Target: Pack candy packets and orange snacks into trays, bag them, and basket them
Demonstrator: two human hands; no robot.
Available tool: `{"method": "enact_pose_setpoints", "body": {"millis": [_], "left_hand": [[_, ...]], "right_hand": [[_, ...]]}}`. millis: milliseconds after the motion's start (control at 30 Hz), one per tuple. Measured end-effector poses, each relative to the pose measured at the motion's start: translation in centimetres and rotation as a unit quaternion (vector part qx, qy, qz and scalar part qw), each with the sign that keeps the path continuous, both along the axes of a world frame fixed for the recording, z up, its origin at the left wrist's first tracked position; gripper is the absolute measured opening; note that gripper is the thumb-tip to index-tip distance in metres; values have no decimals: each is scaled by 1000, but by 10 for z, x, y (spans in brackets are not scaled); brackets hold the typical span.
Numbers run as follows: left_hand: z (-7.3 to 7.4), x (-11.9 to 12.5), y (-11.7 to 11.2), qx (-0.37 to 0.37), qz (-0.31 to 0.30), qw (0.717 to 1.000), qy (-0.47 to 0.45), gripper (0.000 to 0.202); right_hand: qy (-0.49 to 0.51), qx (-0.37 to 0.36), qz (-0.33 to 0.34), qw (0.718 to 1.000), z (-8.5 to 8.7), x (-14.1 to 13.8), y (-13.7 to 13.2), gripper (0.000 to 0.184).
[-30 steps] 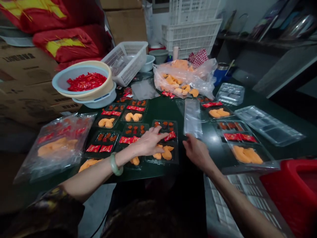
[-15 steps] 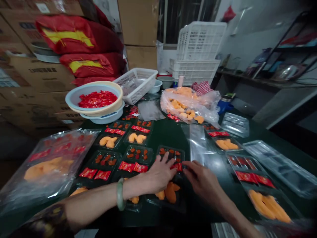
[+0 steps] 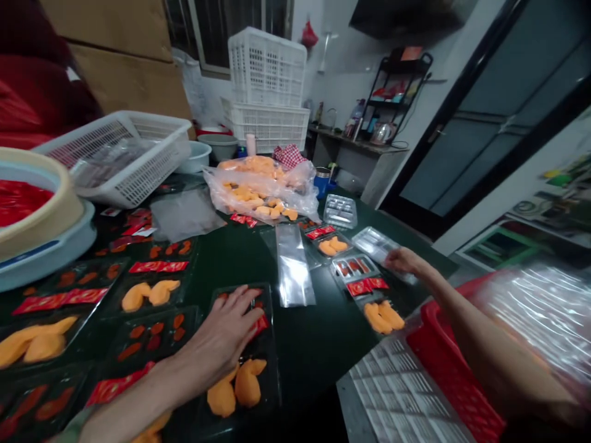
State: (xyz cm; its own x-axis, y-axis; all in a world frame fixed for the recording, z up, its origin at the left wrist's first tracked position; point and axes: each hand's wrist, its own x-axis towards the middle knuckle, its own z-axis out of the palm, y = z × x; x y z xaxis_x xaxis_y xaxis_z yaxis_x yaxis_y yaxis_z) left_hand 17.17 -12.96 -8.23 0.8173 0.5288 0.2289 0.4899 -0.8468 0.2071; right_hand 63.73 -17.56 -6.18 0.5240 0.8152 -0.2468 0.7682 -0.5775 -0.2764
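The filled tray (image 3: 269, 369) lay on the dark green table (image 3: 323, 351) in front of the worker, its long axis running away from the body, with orange pieces (image 3: 248, 384) at the near end, a red packet (image 3: 260, 326) midway and small brown pieces at the far end. The clear tray (image 3: 370, 242), at the far right, slanted from far left to near right. The left hand (image 3: 224, 335) was spread over the filled tray, fingers a little apart and pointing to its far end, thumb beside the red packet; it was not clenched. The right hand (image 3: 406, 261) was at the near half of the clear tray with its fingers curled; whether it had closed on the rim I could not tell. The clear tray was thin, shiny plastic moulded into compartments. The orange pieces were matt, rounded and curved; the packet was glossy. Between the hands, a flat plastic sleeve (image 3: 293, 267), long, narrow and reflective, pointed away from the worker, its far end leaning slightly left.
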Motion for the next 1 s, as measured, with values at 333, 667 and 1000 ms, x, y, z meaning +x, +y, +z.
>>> {"method": "enact_pose_setpoints", "body": {"millis": [333,667,1000], "left_hand": [[34,1,12,-120,-20,993,4,31],[50,2,-1,-205,1,979,-15,31],[60,-6,-9,-125,-4,991,42,33]], "right_hand": [[285,-4,13,958,-6,45,3,33],[327,-32,41,944,-3,52,3,13],[51,-118,119,985,3,19,13,7]]}}
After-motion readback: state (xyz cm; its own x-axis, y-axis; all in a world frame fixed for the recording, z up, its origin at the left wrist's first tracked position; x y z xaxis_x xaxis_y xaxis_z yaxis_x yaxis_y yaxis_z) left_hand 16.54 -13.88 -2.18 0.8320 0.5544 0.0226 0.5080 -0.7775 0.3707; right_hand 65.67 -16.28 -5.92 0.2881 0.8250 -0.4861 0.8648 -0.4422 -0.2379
